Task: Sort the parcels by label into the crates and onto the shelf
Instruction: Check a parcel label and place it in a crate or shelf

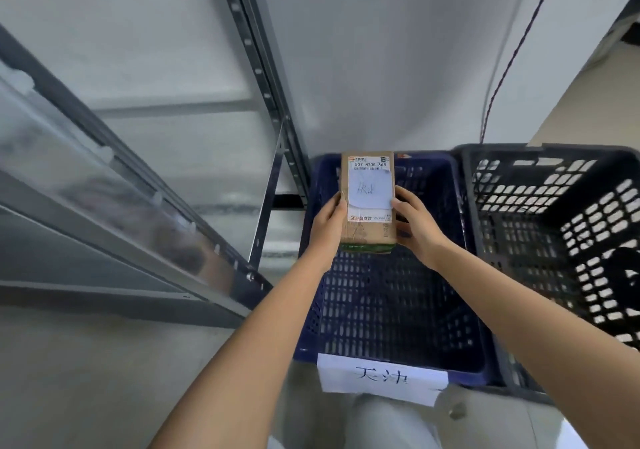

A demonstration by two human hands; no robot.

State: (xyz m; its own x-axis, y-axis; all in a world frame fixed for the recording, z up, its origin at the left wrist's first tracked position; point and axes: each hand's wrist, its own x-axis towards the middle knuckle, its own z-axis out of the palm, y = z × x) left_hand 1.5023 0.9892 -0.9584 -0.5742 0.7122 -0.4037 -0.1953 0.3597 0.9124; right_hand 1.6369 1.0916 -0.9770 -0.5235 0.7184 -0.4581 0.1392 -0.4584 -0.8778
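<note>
Below both hands: blue crate point(388, 310), lattice walls and floor, nothing visible inside it.
Parcel: small brown cardboard parcel point(369, 202) held over the far half of the blue crate, label side up, long axis pointing away from the person.
Left hand: left hand point(327, 223) grips the parcel's left edge, thumb on the top face, fingers curled underneath.
Right hand: right hand point(415, 225) grips the right edge the same way, thumb tip on the label.
Label: white shipping label point(370, 188) with a paper slip carrying handwriting (too blurred to read).
Near rim, toward the person: white paper sign point(381, 377) with two handwritten characters, fixed to the blue crate.
Right of the right hand: black crate point(554, 226), touching the blue one.
Left of the left hand: grey metal shelf point(145, 185), boards bare where visible.
Beyond the hands: white wall point(381, 67) with a thin dark cable point(512, 57) hanging down it.
Surface: pale grey floor point(86, 379) under the shelf and crates.
</note>
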